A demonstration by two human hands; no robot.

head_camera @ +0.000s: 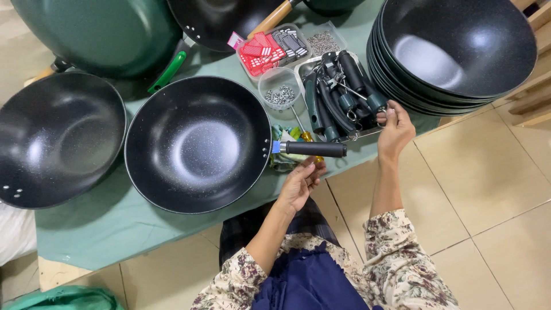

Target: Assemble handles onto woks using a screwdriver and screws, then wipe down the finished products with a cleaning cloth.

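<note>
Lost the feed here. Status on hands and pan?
Left hand open under the black pan handle. Right hand at the tray of handles, fingers pinching. Wok on table, handle attached.

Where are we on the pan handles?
Done: the middle pan has a black handle on it. In hand: left hand sits under that handle, right hand reaches into the tray of loose handles. Left: the pan at left and the stack show no handles.

head cam | looks steeply down from above | close over table edge and floor | single view
</note>
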